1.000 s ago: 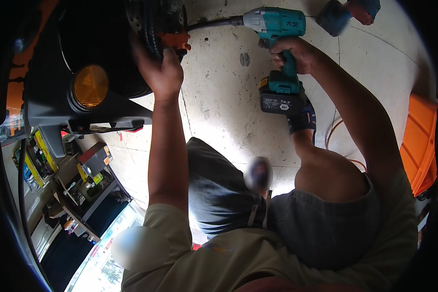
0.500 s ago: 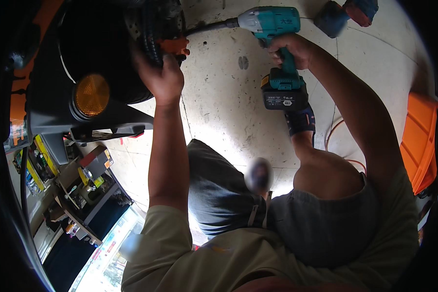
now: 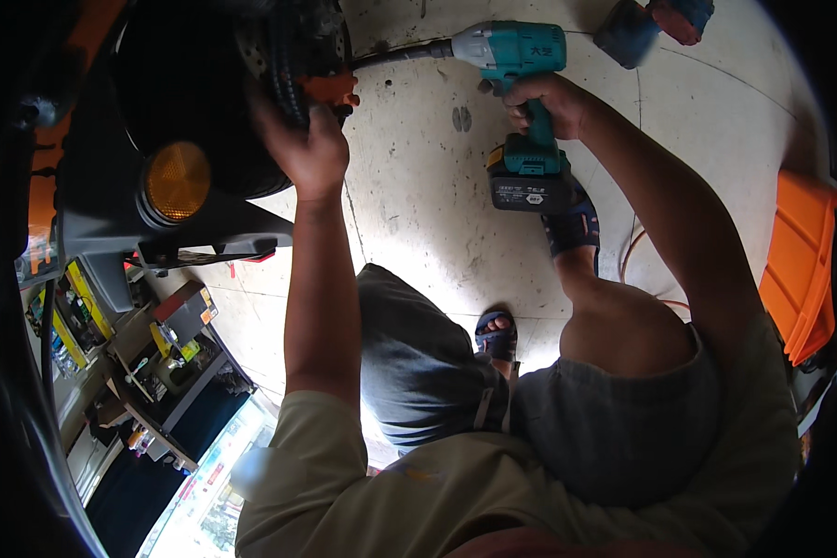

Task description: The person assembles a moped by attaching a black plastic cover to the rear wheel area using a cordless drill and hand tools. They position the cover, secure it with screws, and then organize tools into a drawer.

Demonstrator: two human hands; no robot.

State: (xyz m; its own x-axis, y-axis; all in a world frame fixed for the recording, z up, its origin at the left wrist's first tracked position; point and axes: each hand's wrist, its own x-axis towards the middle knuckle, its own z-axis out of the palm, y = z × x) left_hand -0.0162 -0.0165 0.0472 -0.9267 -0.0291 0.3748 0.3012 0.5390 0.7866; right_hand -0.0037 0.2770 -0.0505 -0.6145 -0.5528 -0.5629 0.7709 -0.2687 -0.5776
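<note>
In my right hand is a teal cordless impact wrench, fingers wrapped round its grip. Its black battery pack hangs below the grip. A long dark socket runs left from the wrench to an orange part beside the wheel of a vehicle; where its tip meets the part is too dark to make out. Left of this, my left hand reaches up into the wheel area, curled about a black ribbed piece. Its thumb shows near the orange part; its fingers are dark and blurred.
A black fender with a round amber reflector stands at the left. Another power tool lies on the floor at top right. An orange plastic bin is at the right, a cable near my foot. Cluttered shelves stand lower left.
The wrench's grip and battery have shifted slightly left with my right hand. The socket still points to the orange part. My left hand has barely moved.
</note>
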